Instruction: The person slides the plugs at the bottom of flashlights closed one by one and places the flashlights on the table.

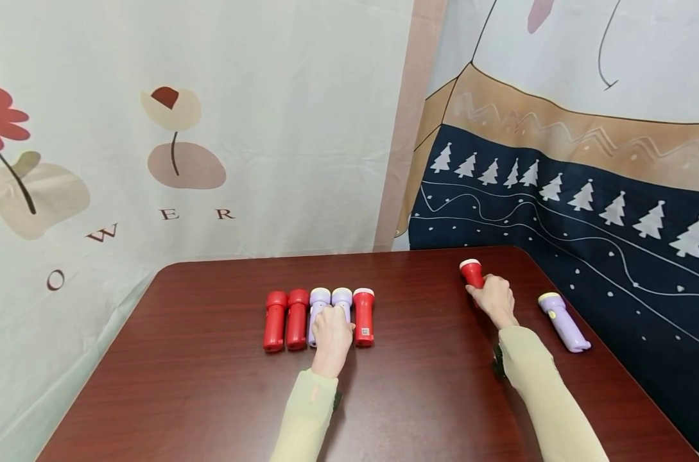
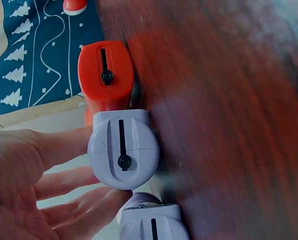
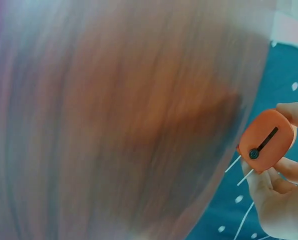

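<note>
In the head view my left hand (image 1: 333,333) is at a row of flashlights at mid-table. Its thumb and fingers pinch the right one of two lavender flashlights (image 1: 342,297), whose slotted end (image 2: 123,150) faces the left wrist camera. Close beside it on the right stands a red flashlight (image 1: 363,314) with a white rim. The other lavender flashlight (image 1: 319,297) is partly hidden by the hand. Towards the table's far right corner, my right hand (image 1: 495,298) grips another red flashlight (image 1: 472,273); its slotted end (image 3: 266,142) shows between thumb and fingers.
Two more red flashlights (image 1: 275,321) form the left end of the row. A lavender flashlight (image 1: 565,324) with a yellowish rim lies near the right edge of the brown table (image 1: 210,385). Printed curtains (image 1: 303,128) hang behind the table and along its right side.
</note>
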Action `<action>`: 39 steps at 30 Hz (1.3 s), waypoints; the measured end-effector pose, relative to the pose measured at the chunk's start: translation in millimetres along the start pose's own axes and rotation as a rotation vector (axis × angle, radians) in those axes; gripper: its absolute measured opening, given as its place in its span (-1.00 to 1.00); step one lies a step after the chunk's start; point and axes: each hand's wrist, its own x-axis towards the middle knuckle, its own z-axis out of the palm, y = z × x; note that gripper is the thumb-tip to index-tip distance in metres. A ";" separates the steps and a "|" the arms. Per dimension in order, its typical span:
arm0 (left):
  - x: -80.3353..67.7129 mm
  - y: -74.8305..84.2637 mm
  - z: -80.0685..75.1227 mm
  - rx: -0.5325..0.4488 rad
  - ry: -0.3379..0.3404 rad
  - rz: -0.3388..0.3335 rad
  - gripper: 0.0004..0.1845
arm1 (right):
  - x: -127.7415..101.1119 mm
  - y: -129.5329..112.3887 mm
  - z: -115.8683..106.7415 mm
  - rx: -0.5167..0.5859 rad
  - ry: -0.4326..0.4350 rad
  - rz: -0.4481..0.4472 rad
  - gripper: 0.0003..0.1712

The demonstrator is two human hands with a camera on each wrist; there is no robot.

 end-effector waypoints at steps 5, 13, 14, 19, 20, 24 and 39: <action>-0.7 0.5 -0.2 -0.006 -0.002 -0.006 -0.74 | -6.6 -13.8 3.1 0.017 -0.016 -0.028 -0.48; -1.8 -3.7 2.1 0.013 0.041 0.011 -0.73 | -22.2 -34.1 6.7 0.056 -0.015 -0.060 -0.45; -2.0 -4.1 2.0 0.007 0.040 0.011 -0.73 | -24.8 -36.5 6.8 0.067 -0.011 -0.063 -0.45; -2.8 -5.9 1.6 -0.019 0.045 0.012 -0.73 | -40.9 -51.4 4.1 0.116 -0.004 -0.074 -0.49; -3.0 -6.1 1.6 -0.022 0.049 0.015 -0.73 | -44.0 -54.2 3.4 0.122 -0.007 -0.076 -0.49; -4.6 -6.2 1.1 -0.036 0.065 0.027 -0.75 | -54.0 -63.2 1.9 0.135 -0.043 -0.077 -0.46; -7.6 17.9 -16.2 -0.117 0.053 0.120 -0.77 | -82.3 -90.4 -4.1 0.235 -0.097 -0.116 -0.42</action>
